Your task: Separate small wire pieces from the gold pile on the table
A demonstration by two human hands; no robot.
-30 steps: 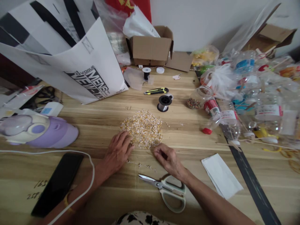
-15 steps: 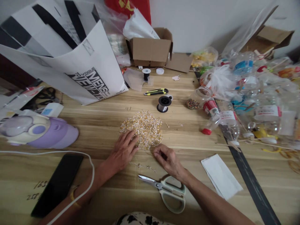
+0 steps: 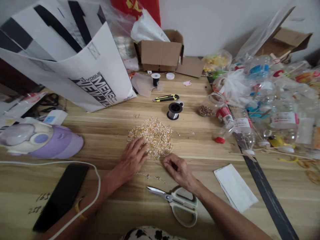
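Left hand (image 3: 132, 159) rests spread, fingers in the bead pile (image 3: 152, 136) at mid-table (image 3: 105, 133), gripping nothing. Right hand (image 3: 179, 169) is pinched; contents indiscernible. Beaded strand (image 3: 151, 176) lies between hands. Risk: a sweep scatters beads toward the scissors (image 3: 176, 200).

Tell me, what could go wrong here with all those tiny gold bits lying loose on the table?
The left hand rests its fingers in the loose bead pile, so a sweep could scatter pieces across the table. The scissors lie with blades slightly apart just under the right hand; a wrist could catch the point. The thin beaded strand between both hands might snag.
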